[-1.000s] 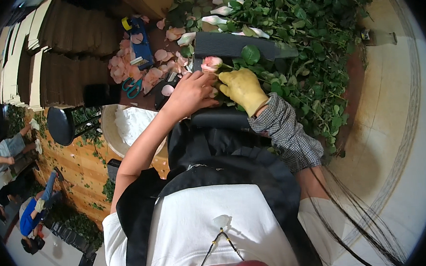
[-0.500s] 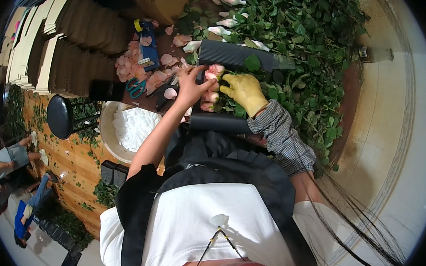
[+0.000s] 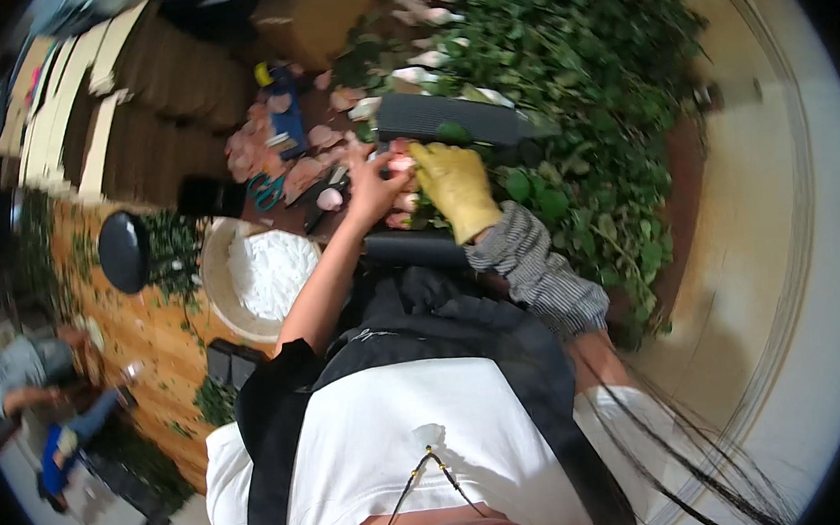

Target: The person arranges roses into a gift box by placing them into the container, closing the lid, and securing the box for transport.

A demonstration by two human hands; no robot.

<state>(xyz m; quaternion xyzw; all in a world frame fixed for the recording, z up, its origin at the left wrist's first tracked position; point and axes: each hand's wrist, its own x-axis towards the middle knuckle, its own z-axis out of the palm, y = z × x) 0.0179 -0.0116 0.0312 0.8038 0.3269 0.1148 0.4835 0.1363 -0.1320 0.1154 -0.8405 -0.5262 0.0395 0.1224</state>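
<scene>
My left hand, bare, has its fingers curled round a pink rose in a row of rose heads. My right hand, in a yellow glove, pinches at the same rose from the right. Just beyond them lies a dark ribbed board; a black padded edge runs below. Left of my hands are loose pink petals, teal scissors and a blue tool. The picture is blurred, so the fingertips are hard to make out.
Leafy stems cover the table's right, with white-wrapped buds. At left stand stacked cardboard, a white-filled tub and a black stool. Other people work at the far left.
My left hand's fingers have shifted round the rose and my gloved right hand has moved left onto it. More rose heads show below my fingers than one second ago.
</scene>
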